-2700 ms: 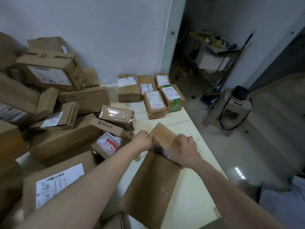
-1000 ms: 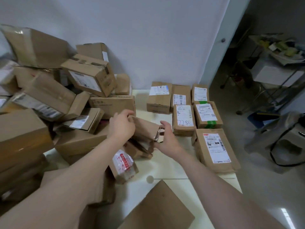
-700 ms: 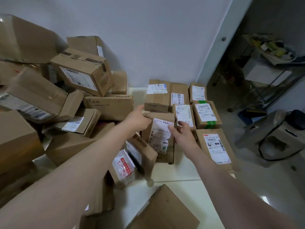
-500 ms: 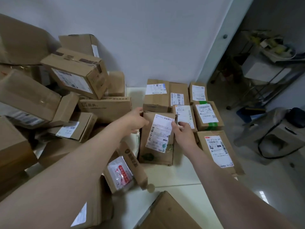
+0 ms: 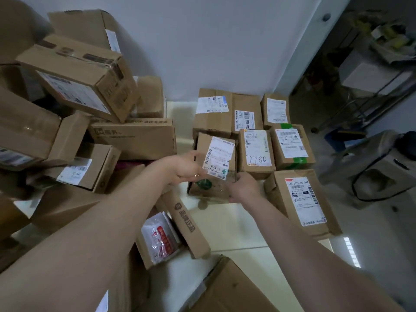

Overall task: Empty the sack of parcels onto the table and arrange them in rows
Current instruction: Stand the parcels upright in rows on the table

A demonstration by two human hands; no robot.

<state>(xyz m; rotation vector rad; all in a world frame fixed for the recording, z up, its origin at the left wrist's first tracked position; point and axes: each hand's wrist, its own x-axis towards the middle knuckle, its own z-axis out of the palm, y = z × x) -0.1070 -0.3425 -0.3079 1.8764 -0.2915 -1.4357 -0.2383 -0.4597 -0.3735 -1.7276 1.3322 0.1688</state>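
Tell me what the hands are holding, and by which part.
One parcel, in both hands: the left hand grips its left edge, the right hand its near right corner.

A pale cream table (image 5: pixel 227 226) is covered at its far right by brown cardboard parcels with white labels (image 5: pixel 256 152), laid touching in rows, a green-marked parcel (image 5: pixel 217 157) among them. A heap of brown cardboard boxes (image 5: pixel 132 138) is piled on the left, and a large plain carton (image 5: pixel 227 287) is seen at the near edge.
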